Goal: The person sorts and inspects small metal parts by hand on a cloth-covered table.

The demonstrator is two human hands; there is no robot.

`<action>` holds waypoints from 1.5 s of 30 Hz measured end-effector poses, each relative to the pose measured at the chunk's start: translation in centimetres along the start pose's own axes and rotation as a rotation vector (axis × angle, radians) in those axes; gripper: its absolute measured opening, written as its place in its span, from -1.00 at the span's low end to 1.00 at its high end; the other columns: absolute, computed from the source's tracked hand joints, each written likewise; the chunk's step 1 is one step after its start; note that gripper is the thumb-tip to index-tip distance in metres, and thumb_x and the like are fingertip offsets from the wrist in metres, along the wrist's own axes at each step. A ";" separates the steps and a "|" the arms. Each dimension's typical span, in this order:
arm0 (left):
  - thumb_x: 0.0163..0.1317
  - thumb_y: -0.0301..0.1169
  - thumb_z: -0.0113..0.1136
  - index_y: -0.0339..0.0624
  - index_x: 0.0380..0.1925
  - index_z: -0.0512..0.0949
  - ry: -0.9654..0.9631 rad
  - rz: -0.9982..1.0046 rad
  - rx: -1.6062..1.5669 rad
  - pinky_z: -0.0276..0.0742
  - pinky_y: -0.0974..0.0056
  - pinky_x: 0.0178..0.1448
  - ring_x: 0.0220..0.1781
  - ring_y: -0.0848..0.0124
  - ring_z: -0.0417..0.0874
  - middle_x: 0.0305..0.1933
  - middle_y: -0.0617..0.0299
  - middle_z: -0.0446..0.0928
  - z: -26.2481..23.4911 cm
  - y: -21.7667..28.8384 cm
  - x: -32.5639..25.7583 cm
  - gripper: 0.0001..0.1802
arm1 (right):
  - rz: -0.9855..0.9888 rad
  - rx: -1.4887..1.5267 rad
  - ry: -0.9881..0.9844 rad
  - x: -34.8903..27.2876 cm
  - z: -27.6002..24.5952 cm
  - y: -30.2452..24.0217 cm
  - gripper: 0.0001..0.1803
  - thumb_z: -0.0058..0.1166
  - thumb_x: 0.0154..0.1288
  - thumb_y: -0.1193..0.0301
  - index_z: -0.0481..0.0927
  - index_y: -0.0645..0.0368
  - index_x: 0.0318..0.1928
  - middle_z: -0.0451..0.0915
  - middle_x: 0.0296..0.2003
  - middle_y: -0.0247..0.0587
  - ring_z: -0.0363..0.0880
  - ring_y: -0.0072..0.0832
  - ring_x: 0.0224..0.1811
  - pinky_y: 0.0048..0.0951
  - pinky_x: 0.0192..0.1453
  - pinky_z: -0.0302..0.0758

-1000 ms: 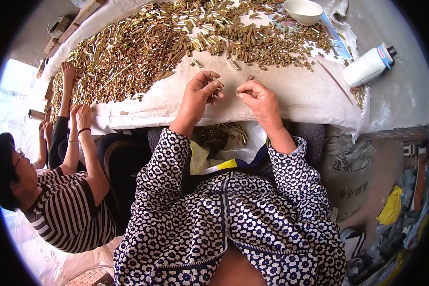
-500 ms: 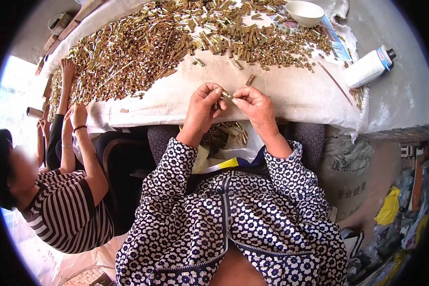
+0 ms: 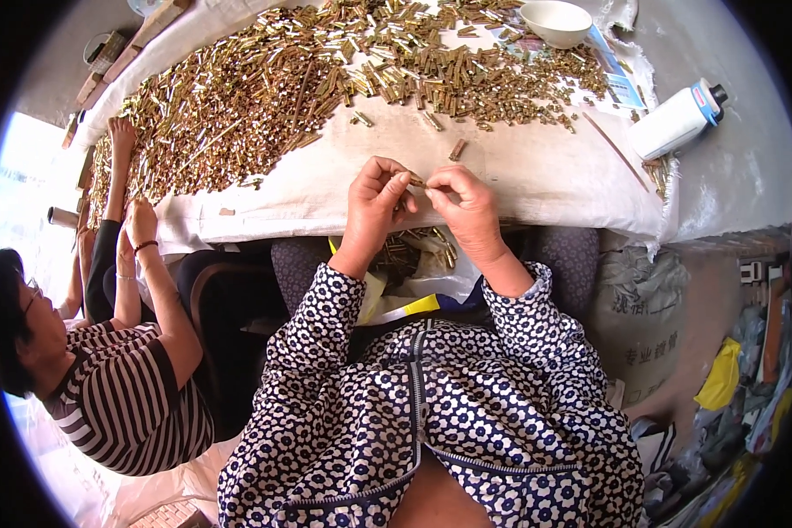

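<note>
My left hand (image 3: pixel 374 207) and my right hand (image 3: pixel 468 211) meet at the near edge of the white cloth-covered table (image 3: pixel 519 176). Between their fingertips they pinch a small brass piece (image 3: pixel 416 182). A wide heap of brass pieces (image 3: pixel 326 79) covers the far part of the cloth. Just below my hands, in my lap, lies a bag with more brass pieces (image 3: pixel 409 251). A single brass piece (image 3: pixel 457 150) lies on the cloth just beyond my right hand.
A person in a striped shirt (image 3: pixel 123 396) sits at my left, hands on the heap's left edge. A white bowl (image 3: pixel 554 22) stands at the back right, a white bottle (image 3: pixel 678 119) lies at the right, a thin stick (image 3: pixel 612 145) beside it. A sack (image 3: pixel 642 317) stands lower right.
My hands came together from apart on the cloth and drew back toward the table's near edge, now pinching one brass piece between them. The person at my left shifted slightly.
</note>
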State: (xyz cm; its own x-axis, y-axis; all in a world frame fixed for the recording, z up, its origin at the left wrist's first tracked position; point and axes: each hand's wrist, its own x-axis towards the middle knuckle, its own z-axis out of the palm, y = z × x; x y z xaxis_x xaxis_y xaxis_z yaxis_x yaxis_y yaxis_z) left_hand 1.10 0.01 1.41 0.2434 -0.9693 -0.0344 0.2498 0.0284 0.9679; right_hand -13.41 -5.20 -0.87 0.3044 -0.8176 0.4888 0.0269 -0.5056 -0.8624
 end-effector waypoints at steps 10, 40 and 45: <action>0.13 -0.58 0.17 -0.19 -0.30 0.40 -0.079 0.516 1.095 0.49 0.14 -0.33 -0.39 -0.07 0.53 -0.41 -0.05 0.48 1.5 -1.8 -0.3 -0.82 | 0.027 -0.648 -0.110 1.7 -3.2 1.0 -0.85 0.13 0.03 0.56 0.56 0.12 -0.33 0.58 -0.23 -0.22 0.55 -0.21 -0.14 -0.28 -0.06 0.51; 0.30 -0.49 0.10 -0.20 -0.32 0.42 -0.061 0.032 0.387 0.31 0.47 -0.62 -0.58 0.57 0.53 -0.48 0.27 0.51 -0.9 1.1 0.7 -0.94 | 0.001 -0.966 0.035 3.3 -5.9 5.8 -0.86 0.15 0.04 0.48 0.57 0.06 -0.32 0.57 -0.29 -0.24 0.53 -0.20 -0.20 -0.24 -0.14 0.51; 0.19 -0.56 0.13 -0.25 -0.28 0.43 -0.222 0.416 1.133 0.45 0.29 -0.47 -0.59 0.36 0.53 -0.53 0.11 0.51 -1.9 0.1 1.6 -0.89 | -0.002 -0.994 0.018 3.4 -5.8 5.9 -0.87 0.15 0.05 0.46 0.57 0.07 -0.32 0.57 -0.29 -0.25 0.52 -0.20 -0.21 -0.24 -0.13 0.51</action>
State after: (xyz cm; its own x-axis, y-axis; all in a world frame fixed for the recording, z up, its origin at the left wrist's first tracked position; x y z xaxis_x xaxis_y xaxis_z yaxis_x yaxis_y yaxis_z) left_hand 3.29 -1.03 0.98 -0.0829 -0.9608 0.2645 -0.7919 0.2247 0.5678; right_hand -17.75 -12.55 -3.52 0.2902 -0.8164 0.4993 -0.7856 -0.5012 -0.3628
